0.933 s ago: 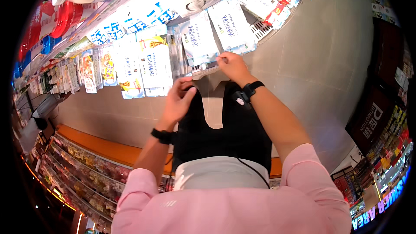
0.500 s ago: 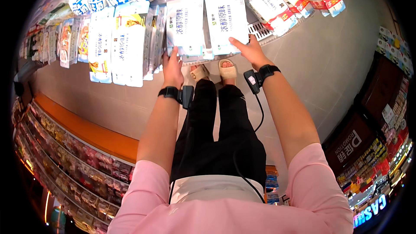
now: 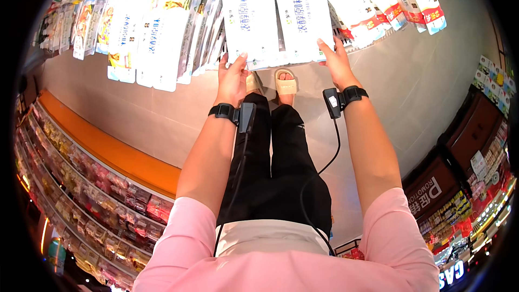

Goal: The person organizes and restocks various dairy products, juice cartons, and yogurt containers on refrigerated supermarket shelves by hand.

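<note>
Here, left hand (image 3: 232, 78): raised, arm extended, fingers loosely spread against lower edge of a white hanging packet (image 3: 250, 19); nothing clasped.
Right hand (image 3: 336, 64): likewise raised, fingers extended on the neighbouring white packet (image 3: 303, 16); grip cannot be told.

left hand (image 3: 231, 78) under left hanging packet (image 3: 250, 19), right hand (image 3: 336, 60) at right packet (image 3: 303, 16) beside it, sandalled feet (image 3: 285, 82) between hands, shelf rows (image 3: 92, 184) far left

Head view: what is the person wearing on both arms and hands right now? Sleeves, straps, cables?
Both hands, left and right, are bare, no gloves. Short pink sleeves end above the elbows, leaving the forearms bare. Each wrist carries a black strap: the left black wristband holds a small black box-shaped device, and the right black wristband holds a similar one. A thin black cable runs from each device toward the waist.
</note>
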A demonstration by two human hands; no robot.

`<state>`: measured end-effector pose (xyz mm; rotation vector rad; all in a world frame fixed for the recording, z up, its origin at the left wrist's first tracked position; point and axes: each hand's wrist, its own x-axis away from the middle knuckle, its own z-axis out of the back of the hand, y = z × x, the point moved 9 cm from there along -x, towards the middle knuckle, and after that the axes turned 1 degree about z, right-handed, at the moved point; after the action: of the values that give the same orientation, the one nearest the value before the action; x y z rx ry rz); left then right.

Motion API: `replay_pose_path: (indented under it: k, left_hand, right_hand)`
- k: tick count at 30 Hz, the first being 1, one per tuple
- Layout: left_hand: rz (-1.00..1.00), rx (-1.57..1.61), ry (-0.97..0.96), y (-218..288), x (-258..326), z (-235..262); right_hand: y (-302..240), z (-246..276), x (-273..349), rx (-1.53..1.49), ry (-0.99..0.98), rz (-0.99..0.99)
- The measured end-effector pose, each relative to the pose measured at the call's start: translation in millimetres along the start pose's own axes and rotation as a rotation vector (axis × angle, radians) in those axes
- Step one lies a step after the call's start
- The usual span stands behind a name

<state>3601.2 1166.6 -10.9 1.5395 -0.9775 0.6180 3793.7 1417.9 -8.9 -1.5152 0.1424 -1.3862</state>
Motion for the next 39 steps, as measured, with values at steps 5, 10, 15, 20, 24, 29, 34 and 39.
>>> replay_pose_path:
  k: [5,10,15,20,24,29,34,39]
  left_hand:
    - [-0.075,-0.185,-0.198,0,10,-15]
    - [0.003,-0.126,-0.239,-6,10,-2]
    - [0.143,-0.100,-0.210,18,-12,15]
    - [0.270,0.131,-0.078,6,-32,10]
    - [0.227,-0.129,-0.138,3,-49,-10]
    - [0.146,-0.118,0.011,10,-60,-14]
    - [0.273,-0.127,0.022,-4,-51,-36]
    - [0.310,-0.088,0.002,-2,-37,-61]
  right_hand:
    - [10,-14,1,-0.039,-0.095,-0.066]
    - [16,-12,1,-0.071,-0.084,-0.099]
    - [9,-17,-1,-0.056,-0.105,-0.103]
    - [10,-9,-13,-0.024,-0.111,-0.082]
    - [19,1,-21,-0.004,-0.025,-0.060]
    - [15,15,-39,0.045,-0.036,0.082]
    - [38,36,-62,0.103,-0.030,0.124]
    - [42,43,-70,0.089,-0.028,0.112]
